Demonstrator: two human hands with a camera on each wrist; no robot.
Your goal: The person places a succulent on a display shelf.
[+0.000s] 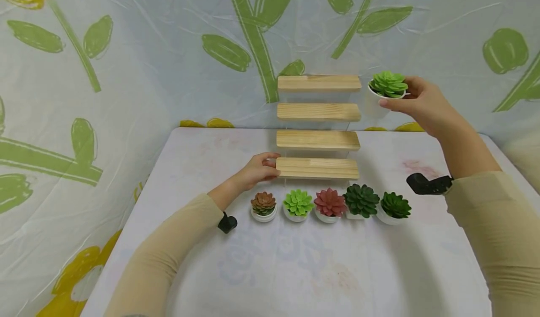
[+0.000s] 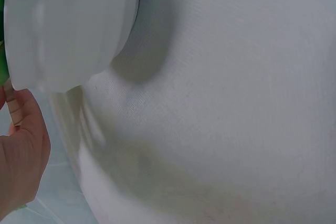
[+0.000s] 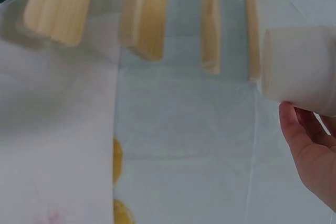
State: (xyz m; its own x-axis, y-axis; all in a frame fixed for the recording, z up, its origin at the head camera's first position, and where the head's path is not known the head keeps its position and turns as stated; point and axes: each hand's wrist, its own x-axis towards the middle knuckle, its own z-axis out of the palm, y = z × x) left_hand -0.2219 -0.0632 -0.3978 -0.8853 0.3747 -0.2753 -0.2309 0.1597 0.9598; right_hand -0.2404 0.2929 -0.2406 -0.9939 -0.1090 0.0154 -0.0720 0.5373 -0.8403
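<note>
In the head view my right hand [image 1: 422, 103] grips a white pot with a light green succulent [image 1: 388, 85], held up beside the right end of the top shelf board [image 1: 319, 83]. The right wrist view shows that white pot [image 3: 299, 69] from its side, fingers on its wall. My left hand [image 1: 255, 170] holds the left end of the lowest board [image 1: 317, 168] of a four-tier wooden stand, thumb and fingers on either face. In the left wrist view the left hand [image 2: 26, 145] pinches the board's end, partly hidden behind a white pot [image 2: 68, 30].
Before the stand several potted succulents line up: brown [image 1: 263, 203], light green [image 1: 298, 202], red [image 1: 330, 202], dark green [image 1: 361, 200] and another green one [image 1: 395, 205]. They stand on a white-covered table [image 1: 295, 270]. A flower-printed sheet [image 1: 160, 49] hangs behind.
</note>
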